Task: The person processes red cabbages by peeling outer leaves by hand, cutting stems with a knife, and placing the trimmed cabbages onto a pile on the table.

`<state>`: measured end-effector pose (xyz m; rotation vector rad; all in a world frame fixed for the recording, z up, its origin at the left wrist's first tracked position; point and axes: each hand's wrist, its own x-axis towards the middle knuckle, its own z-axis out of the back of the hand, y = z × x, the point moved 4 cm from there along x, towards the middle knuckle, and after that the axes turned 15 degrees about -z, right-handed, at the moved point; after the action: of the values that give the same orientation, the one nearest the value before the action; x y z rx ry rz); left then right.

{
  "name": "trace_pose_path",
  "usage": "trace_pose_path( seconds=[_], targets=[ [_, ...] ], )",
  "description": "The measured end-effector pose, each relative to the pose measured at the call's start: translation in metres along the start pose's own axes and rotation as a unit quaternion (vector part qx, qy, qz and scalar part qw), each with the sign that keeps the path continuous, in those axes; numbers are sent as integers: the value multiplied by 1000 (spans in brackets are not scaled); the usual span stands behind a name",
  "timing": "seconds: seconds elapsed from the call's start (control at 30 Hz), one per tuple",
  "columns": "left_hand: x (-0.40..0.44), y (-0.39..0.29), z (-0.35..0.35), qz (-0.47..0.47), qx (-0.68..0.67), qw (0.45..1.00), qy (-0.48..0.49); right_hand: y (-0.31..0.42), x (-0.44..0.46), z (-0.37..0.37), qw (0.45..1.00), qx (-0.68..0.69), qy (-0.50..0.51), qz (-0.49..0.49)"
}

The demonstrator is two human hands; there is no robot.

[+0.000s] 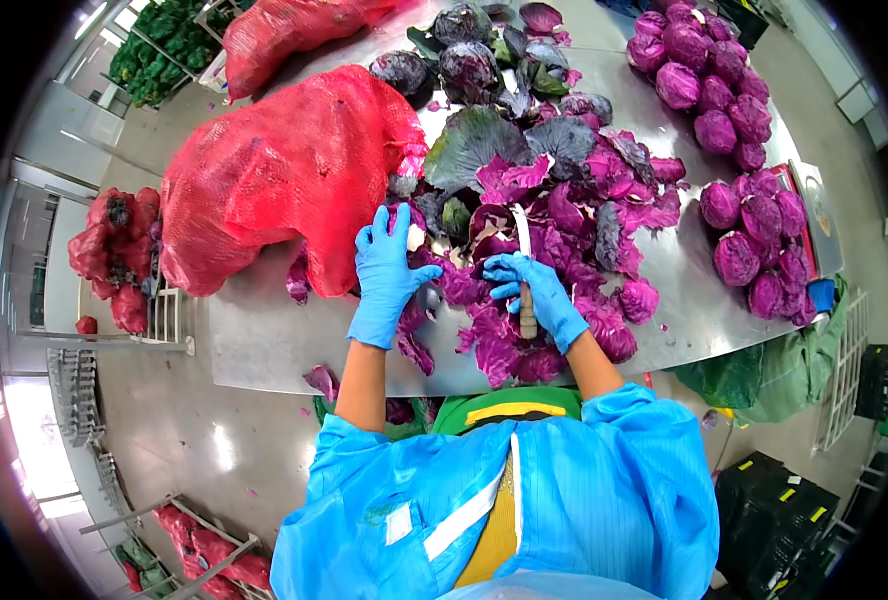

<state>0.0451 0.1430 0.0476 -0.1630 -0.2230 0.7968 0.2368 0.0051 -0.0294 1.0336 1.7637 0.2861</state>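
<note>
My left hand (386, 272), in a blue glove, has its fingers spread over cabbage leaves beside the large red mesh bag (274, 190). In my right hand (539, 295), also gloved, is a knife (528, 312), its pale blade pointing away from me and its brown handle low in the grip. Loose purple leaves (504, 345) lie under and around both hands. Beyond them are big dark outer leaves (474, 150) and several untrimmed dark cabbages (469, 72).
Bright purple cabbages (699, 75) are piled at the metal table's (274, 345) right side, with a second group (762, 235) nearer. Another red bag (289, 35) lies at the far left. Black crates (772, 520) stand on the floor at right.
</note>
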Motion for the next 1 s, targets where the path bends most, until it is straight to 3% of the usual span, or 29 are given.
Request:
trace_pose_path(
  seconds=[0.1, 0.17, 0.27, 0.37, 0.43, 0.5, 0.53, 0.57, 0.63, 0.67, 0.77, 0.83, 0.93, 1.0],
  targets=[
    [-1, 16, 1, 15, -20, 998, -60, -1, -3, -1, 1000, -6, 13, 19],
    [-1, 38, -21, -27, -165, 972, -165, -5, 0, 2, 1000, -11, 20, 9],
    [4, 50, -31, -36, -254, 946, -197, -4, -4, -2, 1000, -12, 16, 24],
    [-5, 45, -22, 47, -378, 898, -221, -4, -16, -9, 994, -83, -30, 57],
    [-15, 37, -21, 23, -421, 859, -291, 0, -31, -27, 989, -61, -104, 81],
    [-22, 18, -13, -19, -444, 825, -349, 20, -45, -47, 897, -231, -225, 302],
    [-25, 3, -3, -22, -471, 807, -356, 27, -46, -53, 898, -268, -210, 280],
    [-26, -12, 1, -11, -529, 765, -367, 36, -47, -60, 879, -292, -204, 317],
    [-29, -35, 15, -23, -527, 759, -382, 52, -46, -75, 834, -338, -192, 392],
    [-30, -42, 19, -29, -542, 746, -387, 52, -38, -71, 877, -244, -149, 386],
    [-30, -59, 36, 5, -650, 649, -396, 66, -64, -79, 825, -312, -147, 448],
    [-25, -67, 33, -20, -688, 630, -361, 74, -83, -88, 824, -303, -147, 457],
    [-25, -77, 14, 23, -776, 562, -285, 84, -98, -93, 814, -327, -130, 462],
    [-23, -81, 4, 47, -791, 552, -260, 99, -117, -99, 807, -339, -120, 468]
  ],
)
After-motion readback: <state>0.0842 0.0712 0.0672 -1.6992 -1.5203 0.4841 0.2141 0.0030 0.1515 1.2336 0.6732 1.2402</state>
